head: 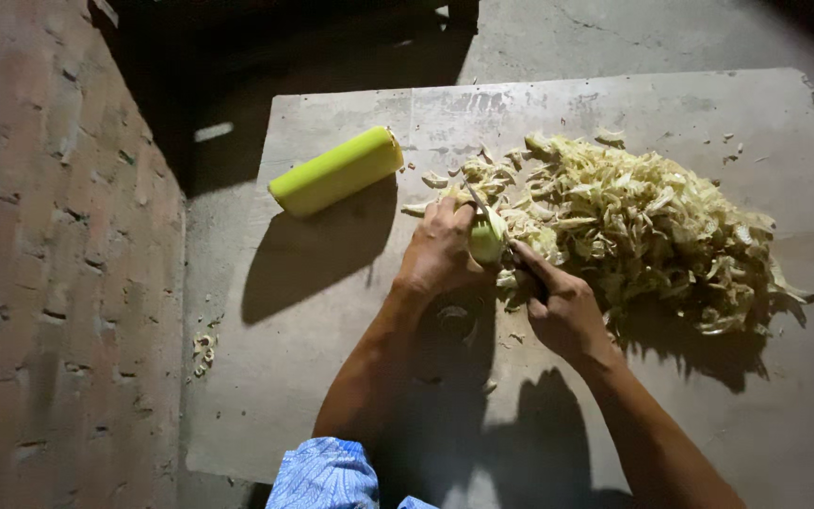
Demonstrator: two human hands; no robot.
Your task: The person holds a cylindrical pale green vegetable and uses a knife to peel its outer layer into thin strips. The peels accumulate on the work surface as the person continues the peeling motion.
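Pale vegetable piece (487, 243) gripped by left hand (440, 253); knife (484, 215) clenched in right hand (565, 309), beside shredded heap (652, 226) on board (332, 358).

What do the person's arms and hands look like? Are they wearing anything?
Both hands, the left hand and the right hand, are bare: no gloves, rings or watch show. The forearms are bare too. A light blue patterned cloth, maybe a sleeve, sits by the left elbow.

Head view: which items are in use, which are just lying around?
In use: left hand holding a pale stalk piece; right hand on a knife; shavings pile; board.
Lying about: yellow-green cylinder; floor scraps; brick wall.
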